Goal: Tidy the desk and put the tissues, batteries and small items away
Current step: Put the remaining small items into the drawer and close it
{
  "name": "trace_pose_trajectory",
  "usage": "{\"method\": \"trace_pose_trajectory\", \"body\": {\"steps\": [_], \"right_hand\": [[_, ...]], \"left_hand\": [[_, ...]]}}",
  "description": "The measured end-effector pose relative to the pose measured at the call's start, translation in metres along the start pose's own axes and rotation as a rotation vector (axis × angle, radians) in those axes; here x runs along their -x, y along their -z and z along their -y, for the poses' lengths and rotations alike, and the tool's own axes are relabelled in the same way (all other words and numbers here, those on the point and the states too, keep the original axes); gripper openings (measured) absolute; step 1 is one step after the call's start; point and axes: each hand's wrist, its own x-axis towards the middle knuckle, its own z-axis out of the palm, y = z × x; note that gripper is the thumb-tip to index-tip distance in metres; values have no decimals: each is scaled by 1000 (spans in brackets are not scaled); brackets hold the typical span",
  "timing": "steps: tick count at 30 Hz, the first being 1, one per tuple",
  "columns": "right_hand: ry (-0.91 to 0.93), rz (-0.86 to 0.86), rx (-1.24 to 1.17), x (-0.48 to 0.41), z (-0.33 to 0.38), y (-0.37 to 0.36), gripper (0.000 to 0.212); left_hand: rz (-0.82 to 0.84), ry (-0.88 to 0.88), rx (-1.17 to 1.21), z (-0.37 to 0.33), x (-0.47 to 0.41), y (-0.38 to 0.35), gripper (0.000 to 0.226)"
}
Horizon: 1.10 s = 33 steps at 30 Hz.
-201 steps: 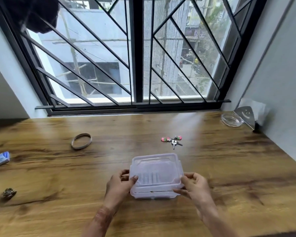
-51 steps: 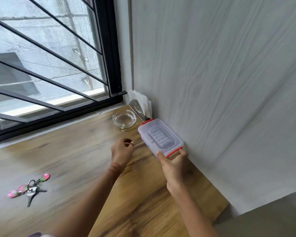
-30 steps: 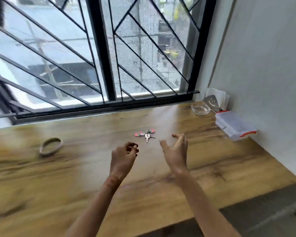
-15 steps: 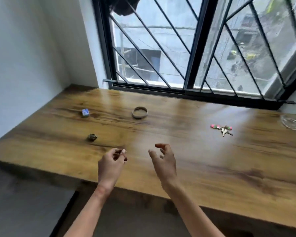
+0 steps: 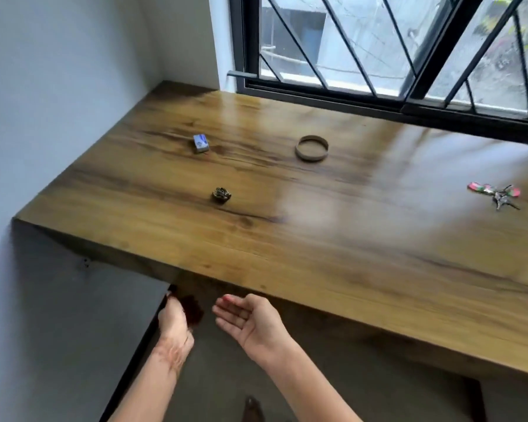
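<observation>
now | left hand (image 5: 177, 318) grip pinching dark flat panel (image 5: 104, 315) edge | right hand (image 5: 250, 322) grip open | glossy wood-grain desk (image 5: 317, 239)

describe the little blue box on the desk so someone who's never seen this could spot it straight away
Start at the wooden desk under the barred window and go to its far left end, by the white wall. The small box lies there, left of the brown ring. It alone is blue-and-white and boxy.
</observation>
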Motion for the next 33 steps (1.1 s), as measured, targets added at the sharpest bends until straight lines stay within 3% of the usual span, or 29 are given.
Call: {"method": "trace_pose_trajectory", "body": {"steps": [3, 7, 11, 15, 19, 24, 27, 31, 33], "right_hand": [[-77, -120, -214, -28, -19, -2, 30], [-94, -290, -521, -64, -34, 6, 49], [6, -322, -758, -90, -36, 16, 72], [154, -324, -934, -104, -30, 21, 71], [157, -333, -896, -103, -32, 23, 76], [144, -359, -852, -100, -34, 26, 85], [137, -384, -840, -95, -45, 25, 86], [150, -374, -819, -81, -68, 28, 84], [173, -378, -788, -75, -79, 28, 83]], "left_hand": [[226, 149, 221, 0, -20, 6, 60], [281, 223, 362, -9, -33, 8, 75], [386, 242, 416, -21, -45, 9, 93], [426, 217, 416, -32, -76, 19, 114], [483, 229, 406, -35, -88, 25, 130], [537, 240, 416, -31, -80, 28, 101], [532, 243, 417, -27, -75, 41, 95], [536, 236, 375, -20, -68, 70, 118], [549, 232, 333, -23, -56, 81, 113]]}}
